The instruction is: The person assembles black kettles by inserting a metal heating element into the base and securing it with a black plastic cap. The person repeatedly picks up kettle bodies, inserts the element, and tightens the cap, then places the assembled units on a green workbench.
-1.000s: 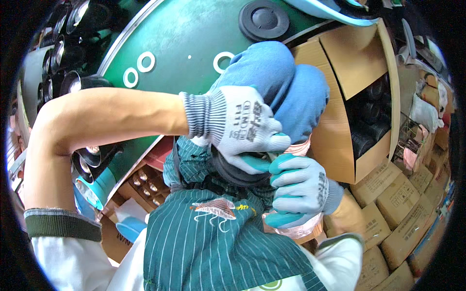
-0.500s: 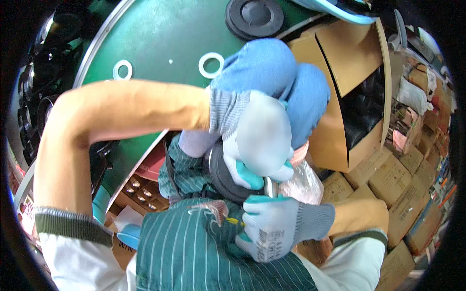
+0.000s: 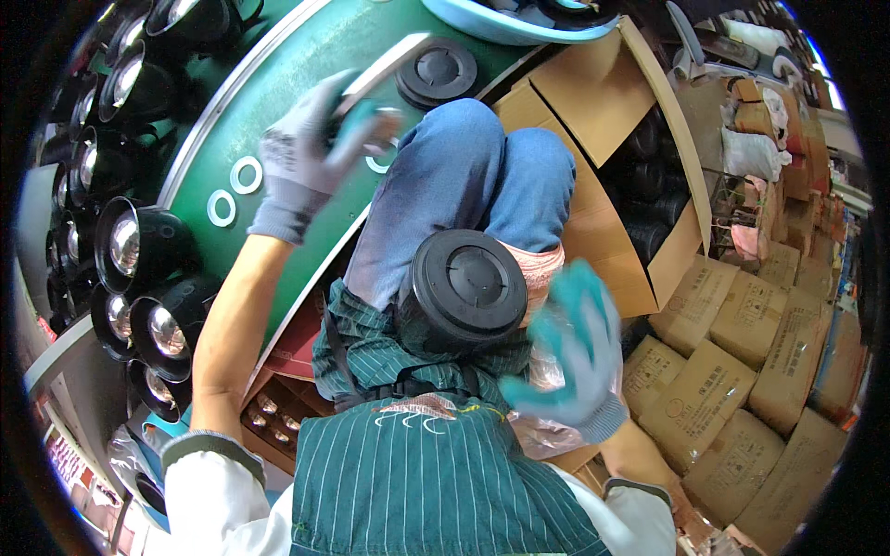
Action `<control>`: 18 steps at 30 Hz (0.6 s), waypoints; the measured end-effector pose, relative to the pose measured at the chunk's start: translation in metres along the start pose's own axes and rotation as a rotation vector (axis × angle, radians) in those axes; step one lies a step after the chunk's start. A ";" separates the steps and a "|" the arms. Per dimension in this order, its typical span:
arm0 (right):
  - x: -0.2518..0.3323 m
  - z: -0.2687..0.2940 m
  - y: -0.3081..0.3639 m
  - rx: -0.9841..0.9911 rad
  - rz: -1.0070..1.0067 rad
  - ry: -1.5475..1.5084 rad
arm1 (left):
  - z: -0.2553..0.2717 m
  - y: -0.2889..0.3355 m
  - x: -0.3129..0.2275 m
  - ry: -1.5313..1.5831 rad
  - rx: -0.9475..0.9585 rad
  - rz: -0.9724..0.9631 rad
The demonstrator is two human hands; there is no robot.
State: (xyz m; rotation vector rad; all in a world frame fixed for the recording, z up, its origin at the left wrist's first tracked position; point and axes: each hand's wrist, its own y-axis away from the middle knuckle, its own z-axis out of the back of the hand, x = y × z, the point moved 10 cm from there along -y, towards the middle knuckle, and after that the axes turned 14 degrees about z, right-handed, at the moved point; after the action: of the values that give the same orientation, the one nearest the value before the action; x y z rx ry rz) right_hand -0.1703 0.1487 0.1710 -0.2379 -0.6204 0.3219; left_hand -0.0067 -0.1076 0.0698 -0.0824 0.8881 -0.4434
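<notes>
My left hand (image 3: 320, 153), in a grey glove, is above the green tabletop, its fingers closed round a long, flat silver metal tool (image 3: 389, 67). Motion blurs the tool's grip end, so its exact kind cannot be made out. On my lap rests a round black plastic part (image 3: 468, 283), with a raised centre disc facing up; neither hand touches it. To its right, my right hand (image 3: 575, 357), in a grey and teal glove, is blurred, fingers spread and holding nothing.
Pale rings (image 3: 221, 208) and another round black part (image 3: 438, 72) lie on the green table (image 3: 306, 65). Black lamp-like housings (image 3: 139, 246) crowd the left. On the right stand an open carton (image 3: 575, 218) of black parts and stacked cartons (image 3: 695, 389). A blue basin (image 3: 519, 30) is at the back.
Both hands have come off the black part on my lap. My left hand has swung left over the table with the metal tool; my right hand has moved right and opened.
</notes>
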 end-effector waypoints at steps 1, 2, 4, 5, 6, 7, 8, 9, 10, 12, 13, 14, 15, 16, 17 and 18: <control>-0.026 -0.011 0.015 -0.112 -0.265 -0.102 | 0.005 0.002 0.028 -0.235 -0.006 0.058; -0.038 -0.038 0.023 0.014 -0.329 -0.136 | 0.004 0.005 0.062 -0.416 0.030 0.165; -0.043 -0.071 0.034 0.099 -0.345 -0.121 | 0.008 0.020 0.094 -0.526 -0.020 0.180; -0.041 -0.076 0.036 0.085 -0.309 -0.083 | 0.005 0.027 0.108 -0.580 0.004 0.210; -0.041 -0.076 0.038 0.017 -0.311 -0.151 | 0.002 0.032 0.110 -0.615 -0.014 0.174; -0.039 -0.073 0.039 -0.052 -0.312 -0.214 | -0.004 0.035 0.120 -0.691 0.031 0.242; -0.034 -0.064 0.040 -0.133 -0.300 -0.261 | -0.009 0.040 0.118 -0.734 0.081 0.230; -0.032 -0.057 0.042 -0.177 -0.335 -0.317 | -0.010 0.042 0.115 -0.717 0.115 0.261; -0.029 -0.046 0.043 -0.231 -0.357 -0.337 | -0.003 0.044 0.098 -0.752 0.067 0.207; -0.025 -0.021 0.039 -0.321 -0.352 -0.372 | 0.019 0.053 0.052 -0.664 -0.026 0.026; -0.025 -0.006 0.038 -0.355 -0.337 -0.353 | 0.034 0.061 0.028 -0.575 -0.037 -0.068; -0.031 0.009 0.041 -0.511 -0.349 -0.480 | 0.045 0.072 0.006 -0.428 0.032 -0.147; -0.040 0.017 0.043 -0.634 -0.362 -0.601 | 0.055 0.087 -0.017 -0.300 0.096 -0.239; -0.058 0.021 0.044 -0.733 -0.409 -0.651 | 0.065 0.102 -0.040 -0.178 0.132 -0.341; -0.078 0.023 0.048 -0.782 -0.492 -0.662 | 0.074 0.116 -0.062 -0.023 0.145 -0.474; -0.097 0.013 0.034 -0.727 -0.469 -0.764 | 0.070 0.120 -0.071 -0.066 0.153 -0.496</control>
State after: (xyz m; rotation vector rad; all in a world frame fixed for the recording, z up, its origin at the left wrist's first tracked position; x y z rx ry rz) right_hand -0.2603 0.1460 0.1198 -0.6636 -1.5136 -0.3095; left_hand 0.0484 0.0228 0.1360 -0.1774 0.7619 -0.9645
